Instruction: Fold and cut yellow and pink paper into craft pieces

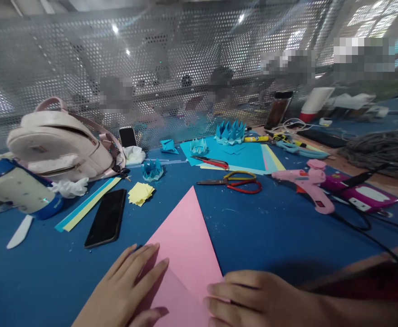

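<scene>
Pink paper [185, 247] under both flat hands: left hand [127, 286], right hand [253, 297], fingers extended, gripping nothing; no legible writing.

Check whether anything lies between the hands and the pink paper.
Nothing does. The left hand lies flat on the pink paper at its left edge, and the right hand presses its lower right edge. The phone lies clear to the left.

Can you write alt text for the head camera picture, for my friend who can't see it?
Two hands, the left hand and the right hand, press flat on a folded pink paper on a blue table. Nearby lie a black phone, scissors and a pink glue gun.
</scene>
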Action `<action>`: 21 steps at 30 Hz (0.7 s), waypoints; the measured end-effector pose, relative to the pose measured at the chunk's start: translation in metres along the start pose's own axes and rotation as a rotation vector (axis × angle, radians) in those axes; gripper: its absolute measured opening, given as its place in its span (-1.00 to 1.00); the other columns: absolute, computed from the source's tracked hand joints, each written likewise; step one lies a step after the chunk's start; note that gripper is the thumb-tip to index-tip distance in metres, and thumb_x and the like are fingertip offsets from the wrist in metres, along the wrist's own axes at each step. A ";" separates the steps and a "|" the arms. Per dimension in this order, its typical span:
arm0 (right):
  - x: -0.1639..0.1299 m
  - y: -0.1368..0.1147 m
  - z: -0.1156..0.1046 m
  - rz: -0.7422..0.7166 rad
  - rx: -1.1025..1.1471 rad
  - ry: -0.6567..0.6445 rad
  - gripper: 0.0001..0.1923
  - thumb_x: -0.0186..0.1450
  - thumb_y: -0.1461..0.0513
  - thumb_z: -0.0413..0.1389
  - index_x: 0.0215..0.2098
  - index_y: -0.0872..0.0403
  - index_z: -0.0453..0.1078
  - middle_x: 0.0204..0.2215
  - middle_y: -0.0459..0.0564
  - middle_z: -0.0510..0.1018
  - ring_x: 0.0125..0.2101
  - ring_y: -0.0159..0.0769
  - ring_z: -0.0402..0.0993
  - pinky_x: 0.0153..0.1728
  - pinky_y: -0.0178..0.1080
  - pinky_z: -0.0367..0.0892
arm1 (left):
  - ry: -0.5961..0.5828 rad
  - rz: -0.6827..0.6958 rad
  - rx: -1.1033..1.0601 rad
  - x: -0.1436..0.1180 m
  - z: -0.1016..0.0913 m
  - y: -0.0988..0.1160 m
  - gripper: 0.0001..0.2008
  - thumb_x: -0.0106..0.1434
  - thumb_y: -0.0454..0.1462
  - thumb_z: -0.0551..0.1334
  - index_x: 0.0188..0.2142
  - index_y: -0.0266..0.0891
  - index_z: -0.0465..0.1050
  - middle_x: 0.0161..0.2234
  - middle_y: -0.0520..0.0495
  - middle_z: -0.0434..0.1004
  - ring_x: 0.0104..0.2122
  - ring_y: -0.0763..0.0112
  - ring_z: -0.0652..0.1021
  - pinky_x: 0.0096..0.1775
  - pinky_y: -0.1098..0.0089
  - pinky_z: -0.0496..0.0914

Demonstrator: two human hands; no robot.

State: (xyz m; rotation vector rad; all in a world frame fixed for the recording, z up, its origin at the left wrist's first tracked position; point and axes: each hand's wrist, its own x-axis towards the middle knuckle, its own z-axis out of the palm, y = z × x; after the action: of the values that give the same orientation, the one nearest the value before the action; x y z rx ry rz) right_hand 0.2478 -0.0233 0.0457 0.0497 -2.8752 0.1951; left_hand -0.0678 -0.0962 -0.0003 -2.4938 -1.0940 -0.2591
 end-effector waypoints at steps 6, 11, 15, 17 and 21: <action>-0.031 0.040 -0.003 0.224 -0.112 0.166 -0.71 0.47 0.24 -0.10 -0.03 -0.07 0.44 -0.25 -0.15 0.65 -0.28 -0.40 0.54 -0.22 -0.31 0.41 | -0.030 -0.071 -0.087 0.007 0.004 0.004 -0.39 0.35 0.11 0.05 0.26 -0.14 0.23 0.18 -0.06 0.40 0.18 0.25 0.36 0.30 0.17 0.03; -0.064 0.069 0.003 0.271 -0.125 0.131 -0.66 0.42 0.32 -0.09 -0.02 -0.10 0.45 -0.14 -0.06 0.62 -0.12 -0.29 0.50 -0.17 -0.22 0.40 | -0.005 0.027 -0.136 0.019 0.008 0.011 -0.39 0.35 0.07 0.10 0.25 -0.21 0.25 0.09 -0.10 0.49 0.12 0.28 0.42 0.28 0.22 0.09; -0.063 0.077 0.006 0.586 0.248 0.107 -0.59 0.38 0.32 -0.16 -0.19 -0.03 0.54 -0.07 0.01 0.58 -0.20 -0.29 0.54 -0.22 -0.25 0.42 | 0.009 -0.014 -0.211 0.027 0.009 0.012 -0.58 0.41 -0.07 0.08 0.16 -0.20 0.35 0.02 -0.09 0.52 0.03 0.30 0.48 0.23 0.24 0.22; -0.051 0.077 0.002 0.794 0.467 0.125 -0.63 0.38 0.25 -0.14 -0.13 0.04 0.51 -0.15 0.03 0.58 -0.35 -0.34 0.53 -0.35 -0.31 0.41 | -0.012 -0.068 -0.261 0.031 0.005 0.014 -0.65 0.42 -0.17 0.06 0.12 -0.19 0.38 -0.01 -0.09 0.52 0.01 0.29 0.49 0.19 0.22 0.27; -0.025 0.075 -0.011 0.990 0.552 -0.035 -0.75 0.27 0.14 0.09 -0.14 0.09 0.43 -0.46 -0.09 0.53 -0.47 -0.35 0.42 -0.49 -0.36 0.24 | -0.121 -0.074 -0.282 0.037 -0.006 0.017 -0.68 0.39 -0.30 0.10 0.11 -0.20 0.37 -0.01 -0.12 0.51 -0.01 0.26 0.49 0.11 0.21 0.37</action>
State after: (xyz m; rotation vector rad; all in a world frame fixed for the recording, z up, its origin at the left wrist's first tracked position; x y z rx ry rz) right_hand 0.2712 0.0532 0.0401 -1.2572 -2.5078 1.1389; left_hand -0.0301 -0.0843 0.0123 -2.7505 -1.2776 -0.3052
